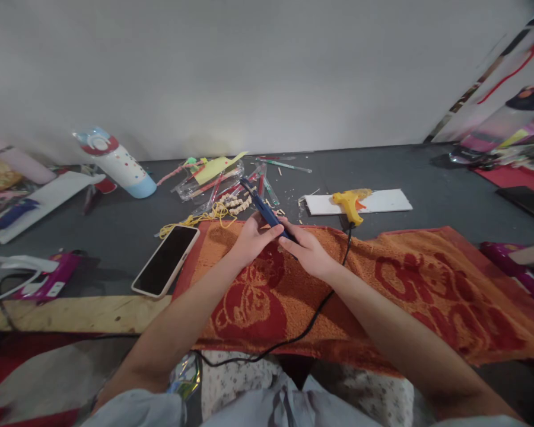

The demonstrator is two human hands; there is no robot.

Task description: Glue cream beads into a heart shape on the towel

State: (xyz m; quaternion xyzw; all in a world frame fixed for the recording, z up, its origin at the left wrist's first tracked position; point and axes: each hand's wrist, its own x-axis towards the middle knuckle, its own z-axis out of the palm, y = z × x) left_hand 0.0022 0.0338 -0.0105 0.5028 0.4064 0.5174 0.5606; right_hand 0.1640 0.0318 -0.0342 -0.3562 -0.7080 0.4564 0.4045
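Observation:
Both of my hands meet over an orange and red towel (418, 284) spread on a dark floor. My left hand (251, 240) and my right hand (307, 252) are closed on a slim dark blue tool (264, 209) that points up and away to the left. A string of wooden beads on yellow cord (222, 209) lies just beyond its tip. A yellow glue gun (349, 204) rests on a white board (382, 201) to the right, its black cable (311, 314) running back across the towel toward me.
A phone (165, 260) lies face up left of the towel. A tipped white dotted bottle (115, 161) and plastic packets of sticks (213, 178) lie further back. A wooden plank (71, 313), a purple object (48, 279) and clutter at the right edge (516, 154) surround the area.

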